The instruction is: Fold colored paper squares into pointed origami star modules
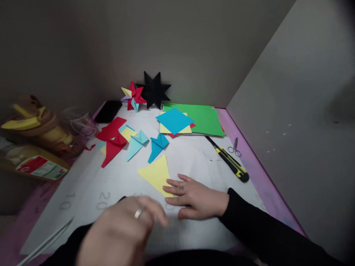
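A yellow folded paper (156, 173) lies flat on the white sheet, its narrow lower end under the fingertips of my right hand (194, 199). Those fingers are stretched out and spread, pressing on the paper's edge. My left hand (121, 229) is raised close to the camera and smeared by motion; its fingers look bent, and whether anything is in them cannot be made out. Beyond the yellow paper lie three folded pieces in a row: a red one (114, 148), a light blue one (137, 144) and a blue one (158, 147).
At the back stand a multicoloured paper star (133, 97) and a black star (155, 90). Paper squares (174, 121) lie on a green sheet (209, 120). A utility knife (232, 163), small scissors (235, 148), a phone (108, 111), a white cable (46, 243) and a cluttered box (41, 167) flank the sheet.
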Demonstrator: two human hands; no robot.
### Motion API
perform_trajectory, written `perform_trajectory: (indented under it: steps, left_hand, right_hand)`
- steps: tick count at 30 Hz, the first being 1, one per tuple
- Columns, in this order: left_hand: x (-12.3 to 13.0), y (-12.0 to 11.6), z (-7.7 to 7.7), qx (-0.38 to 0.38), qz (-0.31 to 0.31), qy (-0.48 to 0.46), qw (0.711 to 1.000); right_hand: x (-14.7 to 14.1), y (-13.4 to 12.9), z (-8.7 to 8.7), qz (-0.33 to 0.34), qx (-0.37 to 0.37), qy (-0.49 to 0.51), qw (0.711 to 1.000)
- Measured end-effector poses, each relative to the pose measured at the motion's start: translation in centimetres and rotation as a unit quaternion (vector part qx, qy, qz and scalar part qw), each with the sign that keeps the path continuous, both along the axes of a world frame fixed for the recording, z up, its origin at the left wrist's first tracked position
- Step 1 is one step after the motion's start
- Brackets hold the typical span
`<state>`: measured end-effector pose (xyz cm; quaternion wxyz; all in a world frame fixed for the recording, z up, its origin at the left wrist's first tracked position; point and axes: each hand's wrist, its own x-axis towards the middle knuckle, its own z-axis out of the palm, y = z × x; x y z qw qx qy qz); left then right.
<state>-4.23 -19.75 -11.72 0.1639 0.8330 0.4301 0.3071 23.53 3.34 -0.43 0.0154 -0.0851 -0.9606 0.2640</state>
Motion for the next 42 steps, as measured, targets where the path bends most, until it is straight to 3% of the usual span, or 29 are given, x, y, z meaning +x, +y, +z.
perform_trajectory:
  steps: [2, 4, 5, 7, 9, 12, 19, 23, 28, 33, 37, 42]
  left_hand:
    - [0.9, 8.6, 4.9, -0.019, -0.004, 0.008, 1.0]
    - [2.1, 14.9, 8.4, -0.026, -0.021, 0.037, 0.999]
    - [2.6, 16.9, 9.6, -0.03, -0.032, 0.062, 0.997]
    - [3.2, 18.3, 10.5, 0.011, -0.091, 0.128, 0.987]
    - [3.2, 17.7, 10.0, -0.003, -0.13, 0.189, 0.973]
    - [2.6, 15.8, 8.9, -0.038, -0.114, 0.263, 0.957]
    - [0.8, 16.2, 8.4, -0.052, 0.007, 0.347, 0.936]
    - [0.6, 16.2, 7.9, -0.042, 0.039, 0.349, 0.935]
    - [1.2, 16.1, 8.6, -0.052, 0.023, 0.341, 0.938]
    - [1.9, 16.2, 9.9, -0.042, 0.001, 0.354, 0.934]
    - [2.5, 16.0, 10.2, -0.053, -0.071, 0.337, 0.937]
    - [2.8, 15.8, 10.5, -0.048, -0.071, 0.351, 0.933]
  right_hand:
    - [-0.1, -0.3, 0.1, 0.002, -0.003, 0.003, 1.0]
    - [-0.2, -0.6, 0.1, -0.007, -0.005, -0.002, 1.0]
    - [-0.2, -0.6, 0.0, -0.01, -0.007, -0.006, 1.0]
    - [-0.3, -0.6, -0.1, -0.012, -0.013, -0.012, 1.0]
    - [-0.3, -0.5, -0.2, -0.01, -0.018, -0.015, 1.0]
    - [-0.3, -0.4, -0.3, -0.011, -0.02, -0.021, 1.0]
    - [-0.5, -0.5, -0.1, -0.024, -0.031, -0.024, 0.999]
    - [-0.4, -0.7, -0.4, -0.04, -0.023, -0.004, 0.999]
    - [-0.9, -1.4, -0.8, -0.109, 0.021, 0.001, 0.994]
    - [-2.3, -2.1, -0.7, -0.192, 0.069, -0.057, 0.977]
    - [-2.5, -3.2, -0.4, -0.208, 0.079, -0.067, 0.973]
    - [-1.0, -5.6, -0.2, -0.195, 0.068, -0.063, 0.977]
